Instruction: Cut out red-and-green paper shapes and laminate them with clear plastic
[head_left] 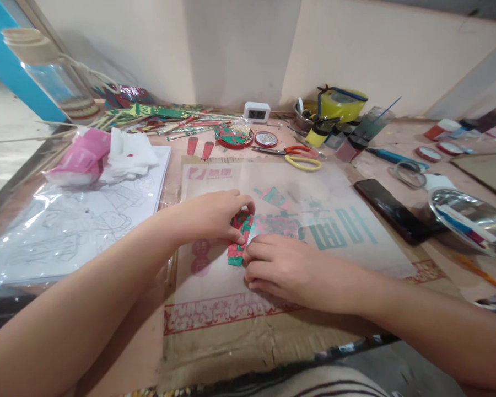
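A small red and green patterned strip (235, 260) lies on a printed paper sheet (215, 231) in front of me. My left hand (219, 216) comes in from the left, its thumb and forefinger curled round the strip's upper part. At the strip's right edge, the bent fingers of my right hand (293, 270) are pressed together; their tips are partly hidden. Just beyond my right knuckles lies a pale piece with a red and green pattern (276, 225). Another small green and pink piece (274, 197) is farther up the sheet.
Cardboard (215, 358) lies beneath the sheet. Scissors (301, 161), a white digital clock (257, 112) and a red-rimmed dish (235, 144) stand at the back. On the right are a black phone (391, 210) and a metal bowl (471, 201); at left, a pink tissue pack (85, 154) on drawings.
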`<state>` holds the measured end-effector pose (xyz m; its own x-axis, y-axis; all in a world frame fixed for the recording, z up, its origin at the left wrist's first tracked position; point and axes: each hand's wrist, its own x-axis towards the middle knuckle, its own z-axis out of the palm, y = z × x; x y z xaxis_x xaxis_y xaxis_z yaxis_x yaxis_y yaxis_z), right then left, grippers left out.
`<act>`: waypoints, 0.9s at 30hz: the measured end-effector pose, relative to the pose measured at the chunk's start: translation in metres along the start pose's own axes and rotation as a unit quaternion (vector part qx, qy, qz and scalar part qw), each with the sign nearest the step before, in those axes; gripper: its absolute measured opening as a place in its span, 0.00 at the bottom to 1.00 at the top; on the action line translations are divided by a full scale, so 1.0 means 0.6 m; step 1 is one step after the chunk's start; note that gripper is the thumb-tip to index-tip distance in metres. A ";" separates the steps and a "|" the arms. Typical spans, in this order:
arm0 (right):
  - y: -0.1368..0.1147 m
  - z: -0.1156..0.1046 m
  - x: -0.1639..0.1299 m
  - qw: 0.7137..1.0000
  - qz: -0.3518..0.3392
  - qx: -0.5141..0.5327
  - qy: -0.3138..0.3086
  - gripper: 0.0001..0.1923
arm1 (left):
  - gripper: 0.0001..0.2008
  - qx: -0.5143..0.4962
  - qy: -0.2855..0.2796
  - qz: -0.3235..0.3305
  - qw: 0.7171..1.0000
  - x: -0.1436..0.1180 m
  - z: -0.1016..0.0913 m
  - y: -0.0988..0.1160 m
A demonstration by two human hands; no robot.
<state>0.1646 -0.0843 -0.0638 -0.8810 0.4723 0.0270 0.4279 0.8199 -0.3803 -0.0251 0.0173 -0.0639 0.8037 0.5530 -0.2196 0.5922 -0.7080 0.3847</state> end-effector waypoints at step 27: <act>0.014 0.013 0.001 0.997 0.031 0.007 0.065 0.09 | 0.13 0.098 0.084 -0.067 0.989 -0.016 -0.030 -0.001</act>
<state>0.1663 -0.0795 -0.0742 -0.8187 0.5611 0.1225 0.4773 0.7834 -0.3981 -0.0340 0.0203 -0.0458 0.7058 0.7016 -0.0981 0.7061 -0.6854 0.1782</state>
